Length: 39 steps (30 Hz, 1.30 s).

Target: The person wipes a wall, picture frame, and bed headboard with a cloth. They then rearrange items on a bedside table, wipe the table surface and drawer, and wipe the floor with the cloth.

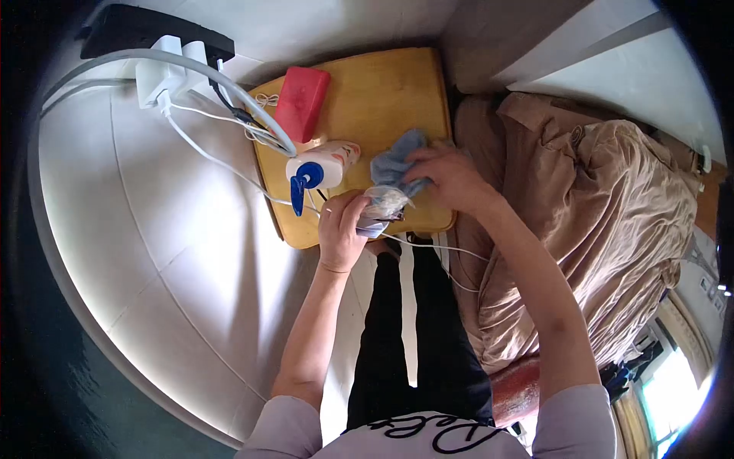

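Note:
My left hand (342,228) is wrapped round a clear plastic container (375,227) at the near edge of the small wooden table. Whitish crumpled contents (385,202) show at its open top, too unclear to name. My right hand (447,174) grips a blue cloth (399,157), which lies bunched on the table top just beyond the container. Beside my left hand stands a white pump bottle (333,162) with a blue pump head (308,175) pointing toward me.
On the wooden table (367,84) sits a red box (302,104) near coiled white cable. A black power strip (153,32) with white plugs (160,73) is on the wall at left, its cords hanging across. A bed with brown bedding (589,222) stands at right.

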Each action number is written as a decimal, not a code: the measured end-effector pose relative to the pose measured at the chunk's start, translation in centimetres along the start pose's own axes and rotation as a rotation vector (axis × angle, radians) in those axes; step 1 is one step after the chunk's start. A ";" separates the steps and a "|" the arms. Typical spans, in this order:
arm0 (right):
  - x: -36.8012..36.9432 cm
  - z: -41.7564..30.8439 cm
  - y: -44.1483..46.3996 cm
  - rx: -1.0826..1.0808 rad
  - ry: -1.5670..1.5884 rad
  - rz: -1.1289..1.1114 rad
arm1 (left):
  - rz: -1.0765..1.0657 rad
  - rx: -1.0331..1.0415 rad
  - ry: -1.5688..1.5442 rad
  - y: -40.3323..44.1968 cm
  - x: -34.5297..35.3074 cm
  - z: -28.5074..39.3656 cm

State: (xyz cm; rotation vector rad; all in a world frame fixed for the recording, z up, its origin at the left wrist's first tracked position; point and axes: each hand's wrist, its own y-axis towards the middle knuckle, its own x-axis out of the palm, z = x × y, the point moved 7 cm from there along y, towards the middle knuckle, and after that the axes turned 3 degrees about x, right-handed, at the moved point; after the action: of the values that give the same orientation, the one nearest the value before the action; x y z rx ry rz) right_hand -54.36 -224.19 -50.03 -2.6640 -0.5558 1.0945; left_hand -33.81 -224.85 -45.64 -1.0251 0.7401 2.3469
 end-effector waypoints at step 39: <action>-2.2 1.8 -14.5 0.530 0.927 0.801 | -0.191 -0.301 0.080 13.5 7.4 -1.0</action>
State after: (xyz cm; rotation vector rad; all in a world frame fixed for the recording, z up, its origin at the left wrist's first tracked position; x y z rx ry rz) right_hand -60.91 -211.86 -45.18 -2.4912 0.8819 -0.0318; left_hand -45.92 -234.02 -48.05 -1.2622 0.3031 2.3041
